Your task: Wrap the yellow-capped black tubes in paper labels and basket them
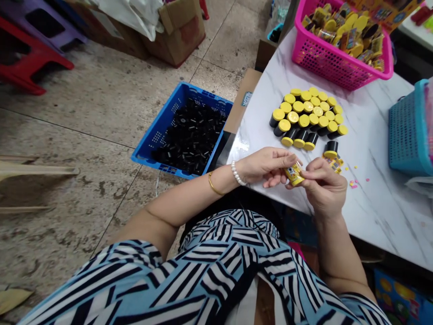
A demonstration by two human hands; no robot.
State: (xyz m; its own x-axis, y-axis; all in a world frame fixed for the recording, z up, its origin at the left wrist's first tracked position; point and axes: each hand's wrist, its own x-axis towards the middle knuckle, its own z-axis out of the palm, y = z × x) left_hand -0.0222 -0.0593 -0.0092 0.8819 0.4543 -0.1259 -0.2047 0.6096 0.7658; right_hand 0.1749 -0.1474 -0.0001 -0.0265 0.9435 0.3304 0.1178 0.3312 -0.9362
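A small canister with a yellow printed label (295, 176) is held just past the table's near edge. My left hand (265, 168) pinches its far left end between thumb and fingers. On its right side, my right hand (325, 187) grips it with thumb and fingertips closed. Beyond the hands stands a group of black canisters with yellow lids (304, 120), a few of them lying on their sides. Near my right hand, one black canister (332, 146) lies beside several small yellow printed pieces (335, 164). Small pink bits (353, 184) are scattered to the right.
A pink basket (333, 72) full of yellow labelled canisters stands at the table's back. A teal basket (407, 131) is at the right. On the floor, a blue crate (145, 146) holds many black canisters. Cardboard boxes (184, 34) and a red stool (32, 61) are farther left.
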